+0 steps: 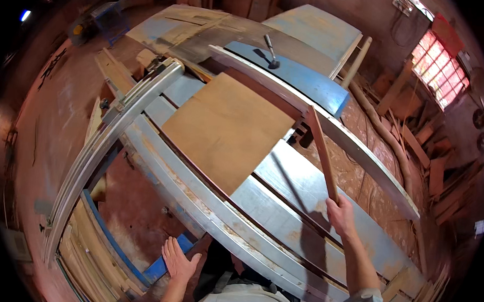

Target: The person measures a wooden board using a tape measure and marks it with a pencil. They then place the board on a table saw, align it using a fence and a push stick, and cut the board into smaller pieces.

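Observation:
My right hand [341, 215] is closed around the lower end of a long, flat wooden stick [324, 155]. The stick slants away from me, its far end close to the long metal fence [357, 149]. A square brown board [229, 131] lies flat on the slotted metal machine table [298, 219], to the left of the stick. At the near left, my left hand [177, 261] is open with fingers spread, over a blue metal frame part [162, 267]. It holds nothing. Whether its palm touches the frame I cannot tell.
A metal rail [118, 111] crosses the table's left side. Beyond the fence, a dark-headed, long-handled tool [271, 53] lies on a blue panel [295, 77]. Long wood strips [94, 247] are stacked at the lower left. Wood scraps [443, 178] and a pole [383, 128] lie right.

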The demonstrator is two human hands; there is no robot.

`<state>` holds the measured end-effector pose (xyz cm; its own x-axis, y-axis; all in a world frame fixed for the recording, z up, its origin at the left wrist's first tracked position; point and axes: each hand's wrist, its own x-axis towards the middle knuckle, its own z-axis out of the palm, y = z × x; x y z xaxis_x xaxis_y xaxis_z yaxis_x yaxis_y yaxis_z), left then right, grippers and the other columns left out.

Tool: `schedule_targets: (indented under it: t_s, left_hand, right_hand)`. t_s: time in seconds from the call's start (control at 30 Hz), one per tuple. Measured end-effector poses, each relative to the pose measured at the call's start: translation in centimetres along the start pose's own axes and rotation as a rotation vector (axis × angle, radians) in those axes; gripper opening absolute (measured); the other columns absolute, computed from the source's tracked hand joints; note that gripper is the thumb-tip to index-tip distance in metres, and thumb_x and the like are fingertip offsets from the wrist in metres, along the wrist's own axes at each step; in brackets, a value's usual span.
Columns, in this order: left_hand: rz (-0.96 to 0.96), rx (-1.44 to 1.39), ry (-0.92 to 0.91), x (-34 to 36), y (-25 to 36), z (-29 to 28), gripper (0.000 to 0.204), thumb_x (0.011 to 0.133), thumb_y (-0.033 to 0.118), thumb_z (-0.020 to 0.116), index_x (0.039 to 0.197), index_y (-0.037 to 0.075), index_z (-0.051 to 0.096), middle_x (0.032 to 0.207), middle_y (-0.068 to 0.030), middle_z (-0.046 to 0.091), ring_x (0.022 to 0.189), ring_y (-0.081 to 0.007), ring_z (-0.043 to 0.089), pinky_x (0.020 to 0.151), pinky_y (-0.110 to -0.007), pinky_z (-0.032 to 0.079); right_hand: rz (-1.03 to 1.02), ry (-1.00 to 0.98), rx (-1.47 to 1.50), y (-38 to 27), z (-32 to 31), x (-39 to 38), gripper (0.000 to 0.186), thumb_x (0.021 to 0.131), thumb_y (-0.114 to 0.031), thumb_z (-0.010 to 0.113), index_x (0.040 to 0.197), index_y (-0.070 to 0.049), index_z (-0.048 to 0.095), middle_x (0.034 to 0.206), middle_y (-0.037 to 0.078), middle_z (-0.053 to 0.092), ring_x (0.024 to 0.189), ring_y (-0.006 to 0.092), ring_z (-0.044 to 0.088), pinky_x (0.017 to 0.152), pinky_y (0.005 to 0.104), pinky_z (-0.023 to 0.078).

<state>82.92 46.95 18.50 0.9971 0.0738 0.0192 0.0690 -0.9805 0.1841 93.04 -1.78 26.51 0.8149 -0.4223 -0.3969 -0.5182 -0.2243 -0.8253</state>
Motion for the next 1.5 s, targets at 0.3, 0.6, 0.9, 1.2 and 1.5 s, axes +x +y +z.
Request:
schedule_targets:
  t_s: [0.3, 0.6, 0.9, 1.2, 1.5]
  left_hand:
    - [0.024, 0.189, -0.032, 0.9, -2.6, 3.2, 0.097, 0.071, 0.054, 0.083, 0.143, 0.002, 0.045, 0.120, -0.0184, 0.060, 0.106, -0.0366, 0.057, 0.091, -0.050, 0.045]
    - [0.006, 0.191, -0.020, 1.4, -2.6, 3.2, 0.096, 0.070, 0.053, 0.085, 0.142, 0.003, 0.046, 0.118, -0.0163, 0.060, 0.104, -0.0349, 0.057, 0.089, -0.048, 0.045]
    - [0.003, 0.181, 0.008, 1.3, -2.4, 3.3, 0.093, 0.070, 0.051, 0.086, 0.140, 0.004, 0.048, 0.115, -0.0148, 0.061, 0.103, -0.0341, 0.058, 0.089, -0.048, 0.045]
    - [-0.034, 0.177, 0.005, 1.9, -2.6, 3.7, 0.093, 0.071, 0.053, 0.084, 0.142, 0.005, 0.048, 0.116, -0.0134, 0.059, 0.108, -0.0331, 0.057, 0.091, -0.047, 0.046]
    - [-0.041, 0.219, 0.004, 2.4, -3.1, 4.4, 0.092, 0.075, 0.055, 0.081, 0.144, 0.006, 0.046, 0.118, -0.0130, 0.059, 0.110, -0.0325, 0.056, 0.092, -0.047, 0.045]
  right_hand:
    - [-0.286, -0.153, 0.307, -2.9, 10.1, 5.1, 0.018, 0.097, -0.015, 0.067, 0.106, 0.000, 0.066, 0.080, -0.001, 0.059, 0.072, 0.0089, 0.054, 0.067, 0.0271, 0.047]
    - [-0.737, -0.022, -0.010, -5.0, 15.7, 8.9, 0.030, 0.094, -0.013, 0.067, 0.123, -0.005, 0.066, 0.108, 0.015, 0.072, 0.117, 0.0318, 0.064, 0.100, 0.0393, 0.049]
    - [-0.732, -0.145, -0.187, -5.2, 15.0, 8.2, 0.024, 0.094, -0.015, 0.065, 0.116, -0.007, 0.063, 0.099, 0.015, 0.062, 0.094, 0.0366, 0.063, 0.081, 0.0442, 0.051]
    - [-0.740, -0.123, -0.379, -3.2, 14.3, 9.5, 0.039, 0.093, -0.020, 0.068, 0.131, -0.010, 0.062, 0.125, 0.018, 0.067, 0.119, 0.0381, 0.063, 0.097, 0.0435, 0.053]
    - [-0.733, -0.063, -0.425, -3.1, 12.6, 7.9, 0.042, 0.092, -0.022, 0.069, 0.133, -0.012, 0.062, 0.126, 0.021, 0.067, 0.127, 0.0395, 0.059, 0.101, 0.0463, 0.051]
